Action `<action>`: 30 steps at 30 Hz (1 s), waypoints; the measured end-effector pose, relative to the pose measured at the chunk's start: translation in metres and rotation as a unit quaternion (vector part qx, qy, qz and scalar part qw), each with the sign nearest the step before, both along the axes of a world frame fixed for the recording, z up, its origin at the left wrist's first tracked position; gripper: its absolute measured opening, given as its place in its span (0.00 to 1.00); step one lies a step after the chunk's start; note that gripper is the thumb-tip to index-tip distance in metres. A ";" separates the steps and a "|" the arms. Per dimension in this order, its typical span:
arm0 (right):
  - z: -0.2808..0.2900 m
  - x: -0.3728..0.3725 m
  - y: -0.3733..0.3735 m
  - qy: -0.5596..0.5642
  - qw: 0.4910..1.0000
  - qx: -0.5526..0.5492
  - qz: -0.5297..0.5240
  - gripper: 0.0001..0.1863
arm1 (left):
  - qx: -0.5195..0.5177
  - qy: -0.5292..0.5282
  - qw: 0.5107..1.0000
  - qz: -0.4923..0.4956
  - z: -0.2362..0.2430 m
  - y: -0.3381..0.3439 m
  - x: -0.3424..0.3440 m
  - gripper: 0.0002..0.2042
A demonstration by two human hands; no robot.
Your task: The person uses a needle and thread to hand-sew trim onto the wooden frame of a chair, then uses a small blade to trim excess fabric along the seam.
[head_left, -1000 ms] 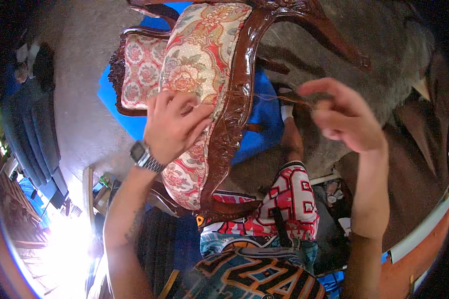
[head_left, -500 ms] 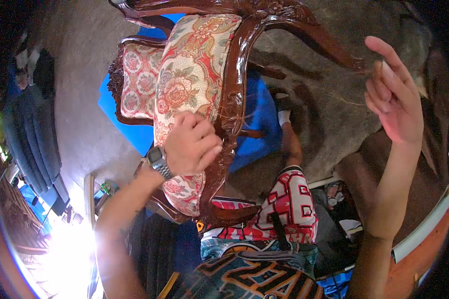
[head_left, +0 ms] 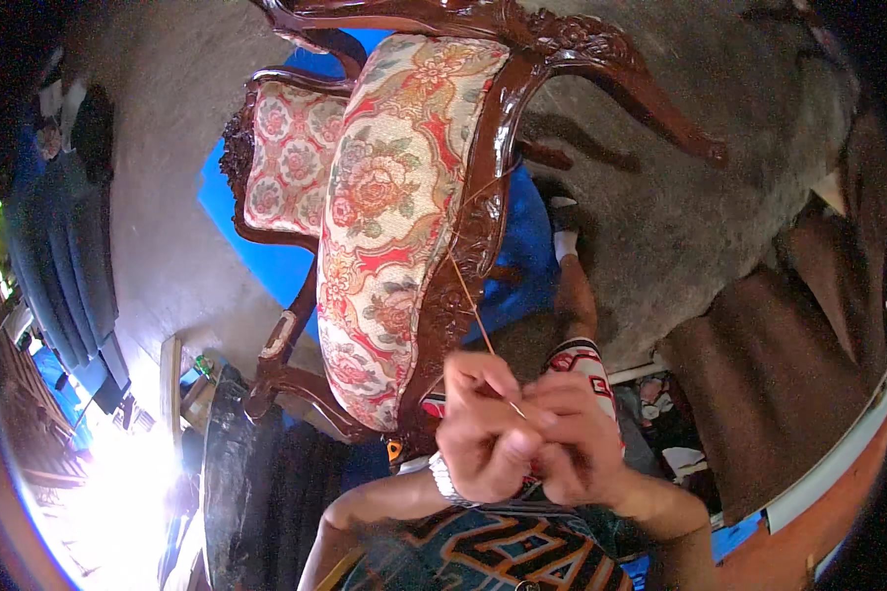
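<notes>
A carved, glossy brown wooden chair lies tipped over, its floral-upholstered seat facing me. From the seam where fabric meets wood, a thin golden-brown thread runs down to my hands. My left hand, with a watch on its wrist, is closed in a pinch on the thread. Against it, my right hand has its fingers pressed together around the same strand. A small glint shows between the fingertips; whether it is a needle I cannot tell. Both hands are in front of my torso, below the seat's near end.
The smaller floral backrest is beyond the seat, over a blue sheet on the concrete floor. Brown fabric drapes at the right. Dark cloth hangs at the left, near bright light. A chair leg juts out to the right.
My left hand has left the seat fabric and my right hand has come down from its raised place at the right. Both now meet at the thread. The chair appears shifted slightly right.
</notes>
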State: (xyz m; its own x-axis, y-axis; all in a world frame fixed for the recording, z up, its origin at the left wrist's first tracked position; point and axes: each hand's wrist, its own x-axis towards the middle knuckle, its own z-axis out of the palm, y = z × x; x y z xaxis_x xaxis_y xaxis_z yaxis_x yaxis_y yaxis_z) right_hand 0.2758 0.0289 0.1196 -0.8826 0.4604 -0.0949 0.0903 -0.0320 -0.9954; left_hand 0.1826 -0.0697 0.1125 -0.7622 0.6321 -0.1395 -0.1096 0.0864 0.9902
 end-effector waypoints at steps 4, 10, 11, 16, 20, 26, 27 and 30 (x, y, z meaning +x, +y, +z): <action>0.019 0.044 0.011 -0.010 0.942 -0.269 -0.202 0.08 | -0.004 0.140 0.974 -0.180 -0.007 -0.008 -0.014 0.17; 0.003 0.198 0.113 -0.208 0.661 -0.189 -0.696 0.10 | -0.405 0.349 0.804 -0.260 -0.009 -0.007 -0.115 0.20; 0.000 0.255 0.114 -0.272 0.675 -0.181 -0.662 0.11 | -0.403 0.346 0.807 -0.259 -0.006 -0.009 -0.116 0.20; -0.051 0.356 0.072 -0.383 0.701 -0.217 -0.562 0.16 | -0.563 0.268 0.719 -0.306 0.014 -0.020 -0.101 0.21; -0.082 0.368 0.052 -0.521 0.750 0.034 -0.405 0.17 | -0.496 0.262 0.784 -0.266 -0.012 -0.044 -0.099 0.16; -0.090 0.309 0.037 -0.593 0.760 -0.013 -0.265 0.20 | -0.422 0.334 0.841 -0.051 -0.052 -0.023 -0.090 0.15; -0.090 0.309 0.037 -0.560 0.795 -0.053 -0.228 0.18 | -0.397 0.352 0.847 -0.042 -0.057 -0.019 -0.091 0.17; -0.082 0.278 0.026 -0.518 0.823 -0.073 -0.223 0.13 | -0.412 0.370 0.827 -0.098 -0.066 -0.012 -0.098 0.17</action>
